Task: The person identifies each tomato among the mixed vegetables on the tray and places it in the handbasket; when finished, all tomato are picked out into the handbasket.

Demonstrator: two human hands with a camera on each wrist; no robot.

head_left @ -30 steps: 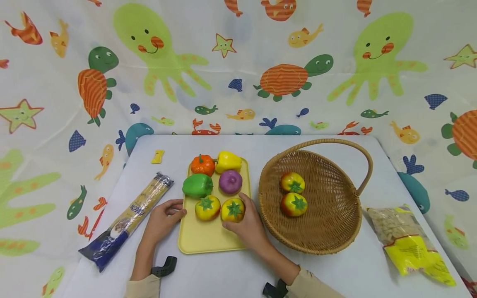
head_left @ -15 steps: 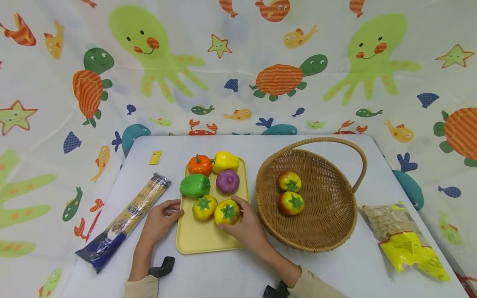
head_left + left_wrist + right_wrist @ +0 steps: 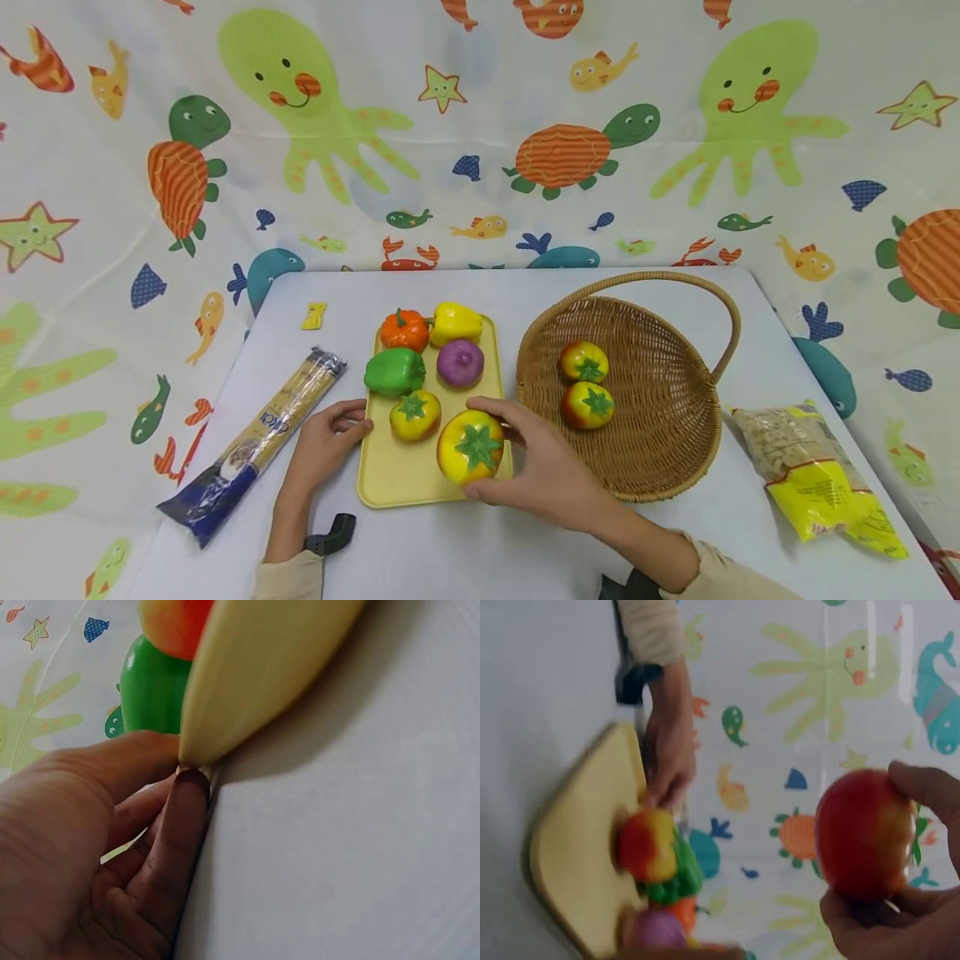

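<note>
My right hand [image 3: 543, 467] grips a red-and-yellow toy tomato [image 3: 471, 448] with a green star-shaped top. In the right wrist view that tomato [image 3: 862, 832] is held up between thumb and fingers, off the tray. With thumb and fingertips my left hand [image 3: 326, 446] pinches the left edge of the yellow tray [image 3: 397, 483]; the left wrist view shows the tray's rim [image 3: 247, 690] between them. Still lying on the tray are another toy tomato [image 3: 415, 416], a green pepper [image 3: 394, 372], a purple onion [image 3: 460, 364], an orange pumpkin [image 3: 405, 331] and a yellow pepper [image 3: 456, 322].
Right of the tray stands a wicker basket [image 3: 660, 417] with a tall handle, two toy tomatoes [image 3: 588, 406] inside. A pasta packet [image 3: 258, 442] lies at left, a small yellow packet [image 3: 313, 316] behind it. A yellow-and-clear bag [image 3: 817, 471] rests at far right.
My right hand has lifted the toy tomato off the tray, bringing it nearer the head camera and slightly right. The left hand stays at the tray's edge.
</note>
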